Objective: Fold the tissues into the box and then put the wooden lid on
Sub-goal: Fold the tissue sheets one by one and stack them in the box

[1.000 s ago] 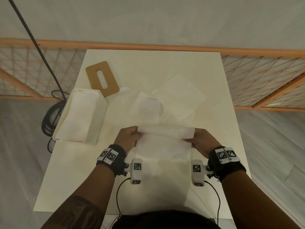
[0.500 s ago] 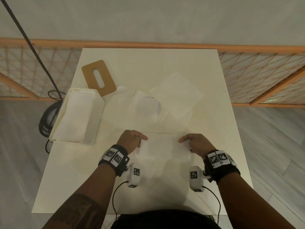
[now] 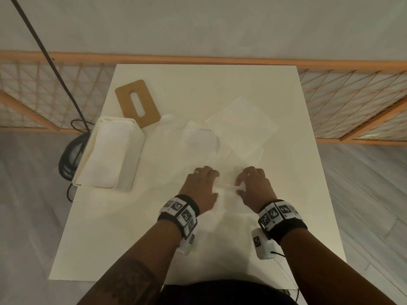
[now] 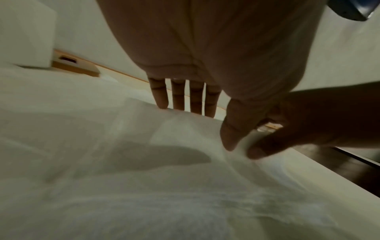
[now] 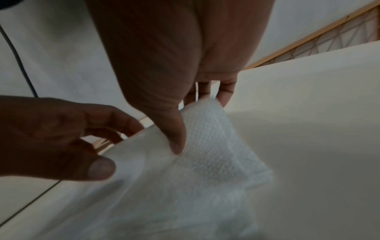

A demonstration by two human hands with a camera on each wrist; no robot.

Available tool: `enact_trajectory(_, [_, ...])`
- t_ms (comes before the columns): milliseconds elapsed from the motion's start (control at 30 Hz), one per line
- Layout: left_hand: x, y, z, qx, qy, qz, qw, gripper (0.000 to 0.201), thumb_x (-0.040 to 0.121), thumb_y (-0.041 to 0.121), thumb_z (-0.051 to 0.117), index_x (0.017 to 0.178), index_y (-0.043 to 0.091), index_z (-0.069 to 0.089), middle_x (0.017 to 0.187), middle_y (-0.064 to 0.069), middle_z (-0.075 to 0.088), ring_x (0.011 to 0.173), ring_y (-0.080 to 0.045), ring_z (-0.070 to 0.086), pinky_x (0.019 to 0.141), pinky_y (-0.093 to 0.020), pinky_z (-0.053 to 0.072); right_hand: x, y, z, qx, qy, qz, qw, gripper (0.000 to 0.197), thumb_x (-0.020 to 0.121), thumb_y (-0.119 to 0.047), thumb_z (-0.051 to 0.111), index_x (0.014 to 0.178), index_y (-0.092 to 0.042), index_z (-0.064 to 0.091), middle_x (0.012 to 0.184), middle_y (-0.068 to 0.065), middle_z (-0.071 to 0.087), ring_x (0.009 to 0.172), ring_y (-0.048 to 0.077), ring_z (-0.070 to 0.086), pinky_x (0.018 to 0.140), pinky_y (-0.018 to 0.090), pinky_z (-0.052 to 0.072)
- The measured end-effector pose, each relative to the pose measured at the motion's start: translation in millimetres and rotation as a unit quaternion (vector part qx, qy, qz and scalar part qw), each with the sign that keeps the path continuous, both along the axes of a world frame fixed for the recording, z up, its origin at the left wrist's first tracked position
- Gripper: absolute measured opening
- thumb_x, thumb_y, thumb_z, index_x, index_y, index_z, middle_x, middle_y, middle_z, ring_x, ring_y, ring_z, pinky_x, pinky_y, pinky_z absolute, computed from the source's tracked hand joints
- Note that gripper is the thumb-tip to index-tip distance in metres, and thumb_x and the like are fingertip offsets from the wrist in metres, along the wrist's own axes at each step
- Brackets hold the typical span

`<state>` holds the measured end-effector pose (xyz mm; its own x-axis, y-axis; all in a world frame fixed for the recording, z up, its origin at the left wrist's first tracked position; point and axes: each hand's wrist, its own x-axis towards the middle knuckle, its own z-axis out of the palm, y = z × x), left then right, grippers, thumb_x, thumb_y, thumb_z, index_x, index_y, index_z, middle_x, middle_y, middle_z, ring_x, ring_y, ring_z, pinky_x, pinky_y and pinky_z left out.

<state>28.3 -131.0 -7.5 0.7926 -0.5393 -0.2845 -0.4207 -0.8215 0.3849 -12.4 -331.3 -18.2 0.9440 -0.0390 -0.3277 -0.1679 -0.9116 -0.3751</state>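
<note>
Hands [image 3: 228, 186] close together, right pinching (left flat).

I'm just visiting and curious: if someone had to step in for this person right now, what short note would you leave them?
Left hand: fingers straight, pressing the thin white tissue flat on the white table.
Right hand: pinches that tissue's edge, lifting it to fold.
White rectangular box: open at the table's left edge, with folded tissues inside.
Brown wooden lid with a slot: flat behind the box, not yet on.
Loose unfolded tissues lie beyond the hands.
Left: finish this fold, box it, fold the rest, fit the lid.
</note>
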Motion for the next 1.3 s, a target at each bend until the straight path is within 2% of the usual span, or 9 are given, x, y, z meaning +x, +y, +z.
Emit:
enact_trajectory(100, [0.5,-21.5,-4.8,0.061,0.020,-0.066,0.996,0.068,0.091,0.037,0.064,0.150,0.025,0.032,0.153,0.001,0.037,0.142,-0.027,0.032,0.114,-0.046,0.030,-4.6,-1.4,5.5,0.006,-0.029,0.017,0.999,0.019,0.089,-0.023,0.074,0.100,-0.032,0.062,0.123,-0.011,0.053,0.121,0.016,0.046,0.099,0.036,0.040])
enact_trajectory(200, [0.7,-28.5,0.7,0.117,-0.023,-0.095,0.988,0.045,0.095,0.038,0.056,0.137,0.027,0.049,0.140,0.003,0.050,0.137,-0.025,0.040,0.115,-0.048,0.024,-8.9,-4.3,10.3,0.044,-0.063,0.018,0.997,0.019,0.089,-0.020,0.071,0.098,-0.034,0.062,0.112,-0.016,0.058,0.113,0.013,0.052,0.093,0.035,0.039])
enact_trajectory(367, [8.2,-14.7,24.9,-0.021,0.072,0.072,0.995,0.022,0.097,0.034,0.057,0.116,0.024,0.063,0.107,0.001,0.070,0.099,-0.025,0.066,0.090,-0.034,0.049,-21.3,-18.3,16.6,0.268,-0.150,-0.299,0.903,0.044,0.087,-0.045,0.075,0.121,-0.025,0.056,0.114,-0.010,0.062,0.105,0.010,0.062,0.085,0.019,0.047])
enact_trajectory(533, [-4.9,-2.3,20.5,-0.374,0.335,0.289,0.815,0.048,0.078,0.041,0.084,0.119,0.022,0.070,0.113,0.002,0.076,0.108,-0.024,0.071,0.097,-0.045,0.056,-19.5,16.1,29.5,0.541,0.037,-0.336,0.770,0.074,0.083,-0.077,0.054,0.137,-0.026,0.051,0.129,-0.003,0.066,0.115,0.019,0.067,0.096,0.044,0.054])
enact_trajectory(667, [-11.6,-9.3,15.0,-0.408,0.329,0.276,0.806,0.071,0.067,0.053,0.087,0.128,0.027,0.062,0.119,0.001,0.074,0.111,-0.021,0.070,0.096,-0.049,0.056,-9.9,34.6,34.3,0.419,0.016,-0.270,0.867,0.060,0.088,-0.067,0.064,0.131,-0.026,0.054,0.117,-0.005,0.070,0.105,0.016,0.069,0.089,0.041,0.059])
enact_trajectory(733, [-8.6,-6.0,10.2,-0.434,0.321,0.321,0.778,0.084,0.062,0.058,0.090,0.132,0.026,0.056,0.125,-0.001,0.071,0.115,-0.025,0.068,0.097,-0.053,0.055,-9.7,30.0,33.0,0.391,0.001,-0.285,0.875,0.045,0.093,-0.053,0.066,0.126,-0.025,0.053,0.115,-0.003,0.069,0.099,0.013,0.069,0.083,0.035,0.058])
enact_trajectory(833, [-7.5,-1.7,10.3,-0.414,0.323,0.304,0.795,0.078,0.066,0.054,0.088,0.131,0.028,0.055,0.125,0.000,0.070,0.116,-0.026,0.067,0.099,-0.056,0.053,-13.5,27.9,31.6,0.353,0.016,-0.235,0.906,0.038,0.096,-0.041,0.066,0.126,-0.024,0.050,0.111,-0.005,0.067,0.095,0.006,0.065,0.071,0.021,0.051])
enact_trajectory(1067, [-3.4,0.8,25.0,-0.377,0.236,0.228,0.866,0.060,0.083,0.023,0.066,0.138,0.037,0.044,0.128,0.005,0.065,0.118,-0.017,0.063,0.099,-0.051,0.054,-15.8,22.6,26.8,0.433,-0.005,-0.259,0.864,0.042,0.088,-0.031,0.077,0.123,-0.022,0.055,0.114,-0.002,0.072,0.102,0.018,0.071,0.090,0.047,0.059])
enact_trajectory(1300, [-16.5,-24.3,28.9,-0.368,0.059,0.192,0.908,0.056,0.100,0.010,0.055,0.146,0.025,0.027,0.114,0.005,0.061,0.096,-0.016,0.066,0.074,-0.021,0.055,-20.4,32.9,31.1,0.371,-0.171,-0.235,0.882,0.037,0.095,-0.018,0.069,0.130,-0.013,0.056,0.116,-0.007,0.068,0.104,0.001,0.065,0.079,0.009,0.049])
